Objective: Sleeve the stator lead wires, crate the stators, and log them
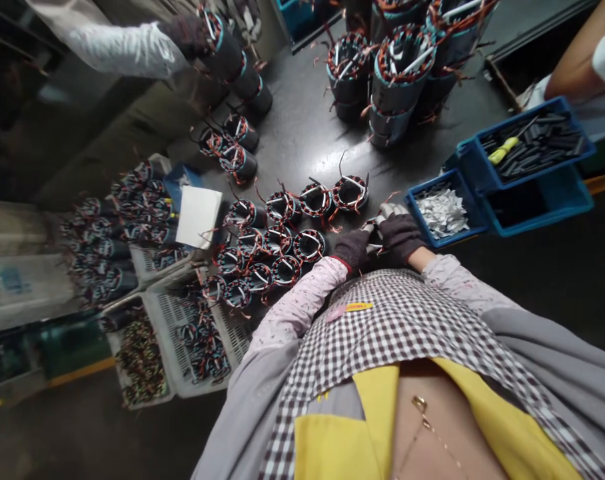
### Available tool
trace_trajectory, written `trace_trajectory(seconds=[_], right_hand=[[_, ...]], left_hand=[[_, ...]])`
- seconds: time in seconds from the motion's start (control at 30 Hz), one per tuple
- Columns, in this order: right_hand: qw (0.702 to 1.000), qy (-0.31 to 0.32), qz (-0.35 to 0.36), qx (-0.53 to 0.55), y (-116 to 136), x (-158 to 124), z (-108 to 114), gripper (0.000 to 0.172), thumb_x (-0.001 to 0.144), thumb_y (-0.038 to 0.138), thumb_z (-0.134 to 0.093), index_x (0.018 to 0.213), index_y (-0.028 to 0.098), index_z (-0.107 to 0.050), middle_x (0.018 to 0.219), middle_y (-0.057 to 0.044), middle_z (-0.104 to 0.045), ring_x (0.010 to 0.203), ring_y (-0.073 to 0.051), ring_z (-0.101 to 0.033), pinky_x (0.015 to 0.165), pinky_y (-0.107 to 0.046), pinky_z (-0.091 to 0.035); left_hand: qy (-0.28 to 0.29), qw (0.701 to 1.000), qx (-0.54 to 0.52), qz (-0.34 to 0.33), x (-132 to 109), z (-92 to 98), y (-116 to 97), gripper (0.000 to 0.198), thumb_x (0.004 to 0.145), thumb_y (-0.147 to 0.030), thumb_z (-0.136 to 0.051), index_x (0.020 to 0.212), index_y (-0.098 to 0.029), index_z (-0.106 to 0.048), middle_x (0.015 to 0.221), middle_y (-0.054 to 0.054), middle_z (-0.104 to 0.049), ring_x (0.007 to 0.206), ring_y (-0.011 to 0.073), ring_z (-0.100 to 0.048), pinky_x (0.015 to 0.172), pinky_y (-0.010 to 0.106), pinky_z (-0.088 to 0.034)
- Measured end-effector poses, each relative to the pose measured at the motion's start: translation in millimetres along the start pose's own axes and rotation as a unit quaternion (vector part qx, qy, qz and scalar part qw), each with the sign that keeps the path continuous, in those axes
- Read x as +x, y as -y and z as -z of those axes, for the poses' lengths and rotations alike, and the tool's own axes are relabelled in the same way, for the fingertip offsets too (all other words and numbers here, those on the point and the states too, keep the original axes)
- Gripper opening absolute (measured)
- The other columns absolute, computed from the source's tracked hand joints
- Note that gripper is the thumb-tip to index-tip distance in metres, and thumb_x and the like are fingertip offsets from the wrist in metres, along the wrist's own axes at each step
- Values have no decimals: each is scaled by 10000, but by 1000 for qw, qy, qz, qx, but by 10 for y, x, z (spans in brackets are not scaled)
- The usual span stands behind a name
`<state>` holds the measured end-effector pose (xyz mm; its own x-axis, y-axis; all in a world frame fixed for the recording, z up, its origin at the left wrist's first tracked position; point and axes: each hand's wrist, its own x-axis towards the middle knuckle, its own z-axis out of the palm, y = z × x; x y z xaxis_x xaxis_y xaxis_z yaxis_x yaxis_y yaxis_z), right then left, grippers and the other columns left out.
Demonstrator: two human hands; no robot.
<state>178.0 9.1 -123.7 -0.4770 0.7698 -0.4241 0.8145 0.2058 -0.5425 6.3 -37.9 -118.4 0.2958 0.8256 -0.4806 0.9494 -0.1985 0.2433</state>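
Both my hands wear dark gloves and meet close in front of my chest over a dark table (302, 140). My left hand (353, 249) and my right hand (400, 235) are curled together around a small wound stator with red wires and white strips (374, 230), mostly hidden between them. Just left of my hands lie two rows of similar black stators with copper windings (282, 233).
Blue bins (532, 167) at the right hold white paper pieces and black strips. Taller stators (397, 67) are stacked at the back. White crates (182, 333) of stators stand at the left. Another person's gloved hand and white sleeve (147, 47) reach in at top left; a bare arm (577, 60) is at top right.
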Motion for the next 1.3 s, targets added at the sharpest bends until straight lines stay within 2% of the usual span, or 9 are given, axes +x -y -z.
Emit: trace_trajectory(seconds=[0.2, 0.33, 0.4, 0.53, 0.67, 0.9, 1.03, 1.13, 1.3], right_hand=[[1000, -19, -14, 0, 14, 225, 72, 418, 991, 303, -652, 1289, 61, -817, 1454, -322, -736, 1403, -460, -643, 1271, -608, -448], [994, -58, -45, 75, -191, 206, 176, 487, 1100, 365, -510, 1444, 148, -777, 1462, -189, -772, 1343, -339, -705, 1175, -451, -551], [994, -71, -57, 55, -267, 115, 207, 530, 1114, 402, -521, 1527, 138, -724, 1474, -196, -758, 1311, -336, -714, 1139, -438, -566], [997, -36, -5, -72, -188, -27, 156, 560, 1062, 360, -653, 1565, 117, -695, 1570, -267, -672, 1372, -415, -658, 1199, -528, -502], [992, -2, 0, -129, 49, 26, 35, 431, 1121, 274, -514, 1358, 39, -785, 1438, -331, -714, 1354, -449, -650, 1196, -594, -468], [999, 0, -10, -52, 33, 224, 77, 345, 1051, 281, -627, 1224, 81, -847, 1400, -296, -762, 1361, -460, -666, 1205, -604, -485], [995, 42, -28, 91, -177, 311, 244, 304, 1045, 293, -644, 1168, 139, -876, 1202, -154, -857, 1146, -336, -766, 1060, -437, -600], [991, 57, -17, 116, -243, 333, 297, 299, 1076, 312, -645, 1192, 158, -874, 1112, -87, -878, 999, -240, -785, 944, -316, -623], [999, 27, 1, 21, -77, 288, 222, 304, 1067, 259, -657, 1233, 104, -859, 1284, -221, -844, 1191, -341, -785, 1105, -460, -590]], left_hand=[[-9, 997, -63, 37, -111, -19, 92, 363, 1095, -259, -735, 1453, -237, -790, 1422, 88, -823, 1330, 265, -766, 1174, 395, -601], [-79, 985, -99, 113, -243, -93, 176, 384, 1147, -201, -601, 1495, -221, -761, 1456, 102, -804, 1349, 241, -754, 1184, 400, -610], [-108, 985, -81, 107, -295, -111, 201, 438, 1146, -237, -621, 1574, -212, -713, 1546, 130, -754, 1431, 264, -707, 1234, 433, -579], [-38, 999, -22, -9, -259, -100, 151, 480, 1096, -352, -736, 1562, -236, -732, 1577, 132, -731, 1437, 308, -694, 1227, 452, -565], [-16, 1000, 5, -16, -129, -90, 72, 372, 1130, -313, -670, 1475, -274, -803, 1475, 121, -784, 1343, 305, -742, 1160, 442, -591], [-2, 1000, 14, 5, -116, -139, 56, 426, 1162, -294, -636, 1572, -264, -746, 1503, 128, -776, 1365, 281, -742, 1174, 414, -589], [8, 1000, 27, -11, -110, -82, 88, 426, 1148, -301, -677, 1567, -271, -750, 1470, 117, -794, 1373, 270, -745, 1183, 401, -595], [30, 999, 3, -36, -46, 35, 174, 392, 1093, -273, -760, 1481, -304, -810, 1446, 78, -814, 1366, 263, -749, 1196, 398, -590], [92, 994, 31, -44, 57, 227, 260, 376, 1061, -261, -774, 1427, -304, -847, 1396, 82, -828, 1286, 309, -776, 1142, 427, -596]])
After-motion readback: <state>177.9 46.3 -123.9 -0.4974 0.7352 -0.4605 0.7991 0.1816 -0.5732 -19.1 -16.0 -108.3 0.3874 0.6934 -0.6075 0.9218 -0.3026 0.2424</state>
